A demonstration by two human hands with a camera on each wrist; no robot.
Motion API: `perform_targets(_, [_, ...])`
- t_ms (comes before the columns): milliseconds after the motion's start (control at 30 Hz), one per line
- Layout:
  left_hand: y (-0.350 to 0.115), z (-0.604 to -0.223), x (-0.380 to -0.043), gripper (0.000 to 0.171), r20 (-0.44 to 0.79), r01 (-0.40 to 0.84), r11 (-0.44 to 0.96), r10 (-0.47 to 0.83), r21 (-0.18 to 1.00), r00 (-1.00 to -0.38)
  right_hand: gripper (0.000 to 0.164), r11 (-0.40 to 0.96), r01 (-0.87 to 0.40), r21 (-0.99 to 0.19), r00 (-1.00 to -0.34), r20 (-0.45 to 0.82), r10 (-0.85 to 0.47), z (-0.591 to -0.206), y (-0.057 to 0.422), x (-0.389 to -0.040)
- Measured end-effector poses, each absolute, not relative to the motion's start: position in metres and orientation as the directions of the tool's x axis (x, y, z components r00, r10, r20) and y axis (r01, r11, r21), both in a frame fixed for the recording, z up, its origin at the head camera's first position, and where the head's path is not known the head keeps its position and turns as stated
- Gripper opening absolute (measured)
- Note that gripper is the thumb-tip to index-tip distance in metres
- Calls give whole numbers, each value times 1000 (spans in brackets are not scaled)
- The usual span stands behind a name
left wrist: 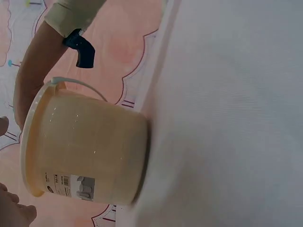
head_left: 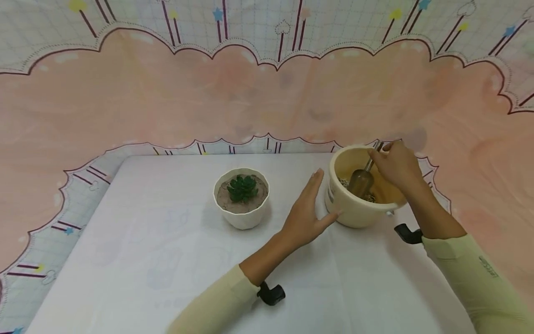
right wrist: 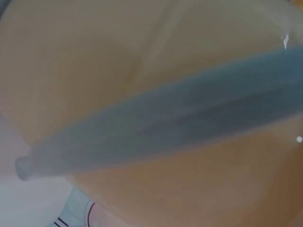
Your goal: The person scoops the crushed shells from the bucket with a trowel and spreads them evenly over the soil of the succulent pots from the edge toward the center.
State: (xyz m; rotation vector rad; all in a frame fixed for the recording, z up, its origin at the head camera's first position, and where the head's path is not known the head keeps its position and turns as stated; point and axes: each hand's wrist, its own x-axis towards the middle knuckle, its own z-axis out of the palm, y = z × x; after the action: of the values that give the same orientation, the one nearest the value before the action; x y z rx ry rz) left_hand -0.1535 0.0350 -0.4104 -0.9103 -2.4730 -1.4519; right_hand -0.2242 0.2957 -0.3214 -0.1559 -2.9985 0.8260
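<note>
At the right back of the table stands a cream plastic bucket (head_left: 354, 214) with loose grainy material in its bottom. My right hand (head_left: 398, 166) grips the handle of a small metal scoop (head_left: 361, 182), whose blade dips into the bucket against that material. My left hand (head_left: 306, 217) is beside the bucket's near left side, fingers straight and thumb spread; whether it touches the wall I cannot tell. In the left wrist view the bucket (left wrist: 94, 142) shows a label and a pale handle (left wrist: 85, 84). The right wrist view is mostly bucket wall (right wrist: 118, 71), crossed by a blurred grey-blue bar (right wrist: 189, 116).
A white scalloped pot (head_left: 243, 220) with a green succulent (head_left: 243, 188) in greyish soil stands left of the bucket. White cloth covers the table (head_left: 137, 232). A patterned pink curtain (head_left: 208, 102) hangs behind. Black wrist mounts (head_left: 272, 295) stick out below both wrists.
</note>
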Motion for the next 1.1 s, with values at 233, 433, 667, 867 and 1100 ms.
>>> perform_targets(233, [60,-409,-181,103,344,492,327,418,807,-841,66,851,99,-516,-992,19,128,-319,295,-241])
perform_targets(433, [66,-410,-185,103,298,446,346,405,825,-865,37,849,48,-527,-994,55,90,-323,290,-243])
perform_targets(667, [68,-408,-187,105,305,455,366,400,812,-864,39,744,8,-668,-991,-102,-82,-309,289,-229])
perform_targets(867, [70,-409,-186,105,283,431,374,390,821,-876,41,741,-30,-671,-971,-156,-180,-301,294,-216])
perform_targets(1100, [72,-411,-187,106,301,445,391,378,806,-876,43,787,-73,-612,-997,73,-36,-293,309,-203])
